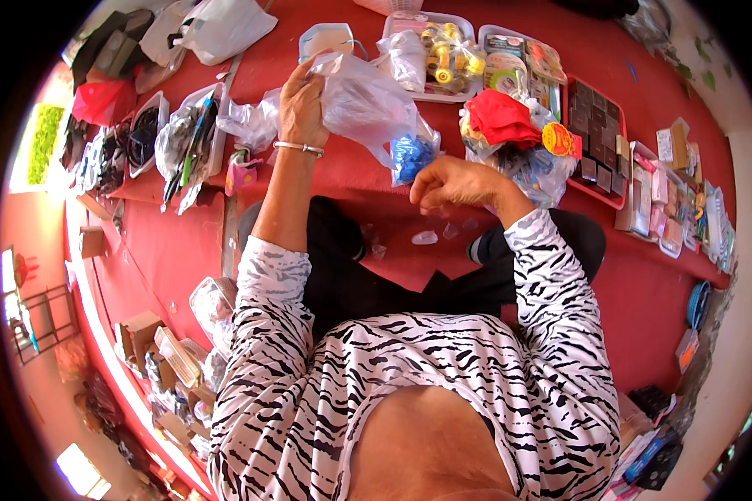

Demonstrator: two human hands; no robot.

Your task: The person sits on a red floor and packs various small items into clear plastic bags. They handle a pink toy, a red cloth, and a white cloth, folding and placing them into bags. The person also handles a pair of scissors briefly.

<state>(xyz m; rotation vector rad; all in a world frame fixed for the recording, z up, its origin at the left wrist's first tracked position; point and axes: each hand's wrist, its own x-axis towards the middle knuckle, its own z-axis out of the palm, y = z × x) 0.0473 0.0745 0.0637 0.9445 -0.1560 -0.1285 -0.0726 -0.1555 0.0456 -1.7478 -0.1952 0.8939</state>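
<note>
My left hand [303,107] is raised and grips the top of a clear plastic bag [363,100], which hangs out to the right. Just below the bag's lower end lies a small clear packet of blue things [413,157]; whether the two are joined I cannot tell. Close to the right of that packet, my right hand [455,184] is closed with curled fingers. What it holds, if anything, is hidden. Beside it sits a bulging clear bag [536,174] with a red cloth-like bundle [503,117] on top.
On the red surface [309,21] stand a tray of yellow-capped pieces [447,60], a tray of packaged goods [522,58] and a red tray of dark boxes [595,125]. Baskets of packets [205,138] line the left. Plastic scraps [424,238] lie between my legs.
</note>
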